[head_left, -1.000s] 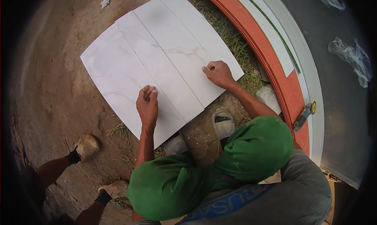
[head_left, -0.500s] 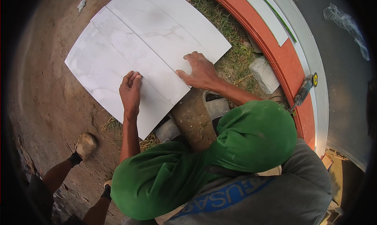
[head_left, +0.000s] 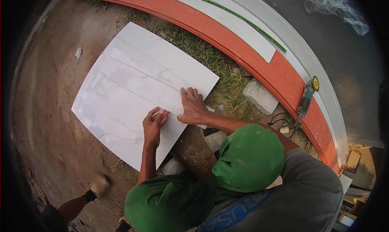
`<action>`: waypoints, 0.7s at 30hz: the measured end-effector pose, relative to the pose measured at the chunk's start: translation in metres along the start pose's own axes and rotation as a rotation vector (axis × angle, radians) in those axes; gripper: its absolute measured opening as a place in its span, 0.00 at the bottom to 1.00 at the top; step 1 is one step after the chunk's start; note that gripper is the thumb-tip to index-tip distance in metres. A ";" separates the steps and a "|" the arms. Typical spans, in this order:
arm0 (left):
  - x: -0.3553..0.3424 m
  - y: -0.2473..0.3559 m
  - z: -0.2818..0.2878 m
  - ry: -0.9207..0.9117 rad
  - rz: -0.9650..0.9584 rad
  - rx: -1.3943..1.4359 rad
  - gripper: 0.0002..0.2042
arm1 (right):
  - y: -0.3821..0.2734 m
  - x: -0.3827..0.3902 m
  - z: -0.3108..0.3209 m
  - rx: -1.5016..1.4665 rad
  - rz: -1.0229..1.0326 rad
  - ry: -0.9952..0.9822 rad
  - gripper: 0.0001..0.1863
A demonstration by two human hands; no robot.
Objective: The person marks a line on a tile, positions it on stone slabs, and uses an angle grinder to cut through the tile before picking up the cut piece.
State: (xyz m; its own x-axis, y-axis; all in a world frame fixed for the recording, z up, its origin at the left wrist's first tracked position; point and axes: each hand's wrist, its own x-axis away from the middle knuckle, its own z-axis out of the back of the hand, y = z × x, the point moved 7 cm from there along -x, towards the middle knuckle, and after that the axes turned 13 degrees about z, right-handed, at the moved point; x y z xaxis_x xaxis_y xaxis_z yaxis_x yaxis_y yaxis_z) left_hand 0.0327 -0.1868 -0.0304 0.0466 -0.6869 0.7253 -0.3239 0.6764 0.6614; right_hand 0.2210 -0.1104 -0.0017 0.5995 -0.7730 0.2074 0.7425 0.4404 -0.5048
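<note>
One white slab (head_left: 125,114): lying in front of green-clad knees (head_left: 249,157), faintly veined.
White strip (head_left: 139,83): laid across the slab, jutting past the near edge.
Right hand (head_left: 193,108): palm down on the strip close to the jutting end, fingers spread, nothing grasped.
Left hand (head_left: 153,124): at the strip's left edge, with thumb and fingertips drawn together; cannot tell whether pinching anything small.
Grinder (head_left: 307,97): resting on red boards (head_left: 289,76), right of the slab.
Green strip (head_left: 243,18): alongside a white panel (head_left: 227,23).
Concrete block (head_left: 261,96): between slab and boards.
Shoe (head_left: 99,184): lower left, on another person's foot.
</note>
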 end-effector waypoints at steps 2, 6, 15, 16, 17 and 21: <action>0.003 -0.012 -0.024 -0.137 0.118 -0.021 0.34 | 0.019 0.027 0.006 -0.017 -0.091 -0.092 0.61; 0.002 -0.039 -0.062 -0.303 0.178 -0.128 0.35 | 0.051 0.092 0.010 0.029 -0.141 -0.053 0.60; 0.006 -0.019 -0.052 -0.304 0.165 -0.298 0.31 | 0.085 0.117 0.030 -0.194 -0.108 0.231 0.62; 0.009 -0.018 -0.039 -0.290 0.170 -0.302 0.31 | 0.084 0.115 0.041 -0.207 -0.101 0.227 0.62; 0.011 -0.015 -0.018 -0.208 0.153 -0.262 0.30 | 0.083 0.114 0.055 -0.192 -0.091 0.229 0.60; 0.021 -0.007 0.013 -0.034 0.101 -0.188 0.28 | 0.104 0.128 0.136 -0.011 -0.006 0.367 0.57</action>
State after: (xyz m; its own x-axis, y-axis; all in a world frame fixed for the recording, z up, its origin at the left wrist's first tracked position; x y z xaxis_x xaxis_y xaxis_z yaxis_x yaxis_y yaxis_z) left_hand 0.0241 -0.2093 -0.0221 -0.0096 -0.6195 0.7849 -0.1435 0.7777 0.6121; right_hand 0.4153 -0.1012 0.0866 0.4461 -0.8890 -0.1033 0.7414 0.4318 -0.5137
